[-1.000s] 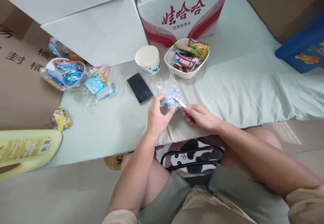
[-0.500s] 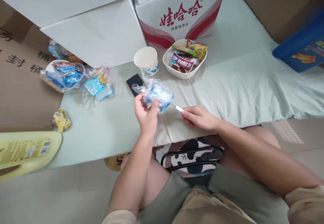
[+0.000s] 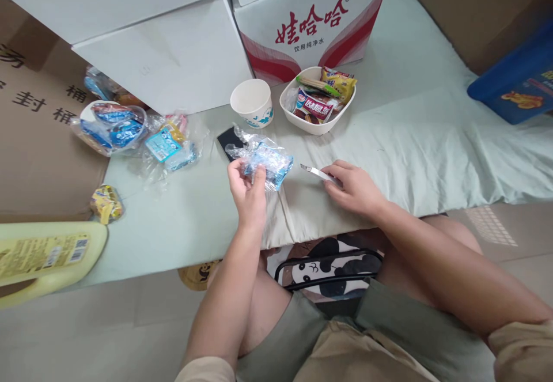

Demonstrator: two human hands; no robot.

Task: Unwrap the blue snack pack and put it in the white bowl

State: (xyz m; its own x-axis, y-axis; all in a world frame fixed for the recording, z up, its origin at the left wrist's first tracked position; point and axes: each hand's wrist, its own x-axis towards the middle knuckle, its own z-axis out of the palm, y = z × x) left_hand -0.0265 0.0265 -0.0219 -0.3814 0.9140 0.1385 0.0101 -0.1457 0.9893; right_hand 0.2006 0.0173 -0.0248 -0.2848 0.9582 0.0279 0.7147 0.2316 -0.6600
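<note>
My left hand [image 3: 249,192] grips a crinkled clear plastic bag [image 3: 268,163] with blue-and-white packets inside, held above the cloth. In my right hand [image 3: 356,186] is a slim white utility knife [image 3: 317,173], its blade tip toward the bag but apart from it. Partly behind the bag lies a dark phone [image 3: 228,141]. A white paper cup [image 3: 252,104] with blue print stands beyond it, beside a white bowl [image 3: 317,127] filled with snack packets.
Several wrapped snacks fill a plastic tub [image 3: 142,118] and an opened wrapper [image 3: 163,147] at left. A yellow packet [image 3: 106,203] lies near a yellow jug [image 3: 52,255]. White cartons [image 3: 168,59] stand behind; a blue container [image 3: 510,91] is at right.
My right hand has drawn the knife away from the bag, to the right and slightly upward. My left hand keeps hold of the bag, nearly in place.
</note>
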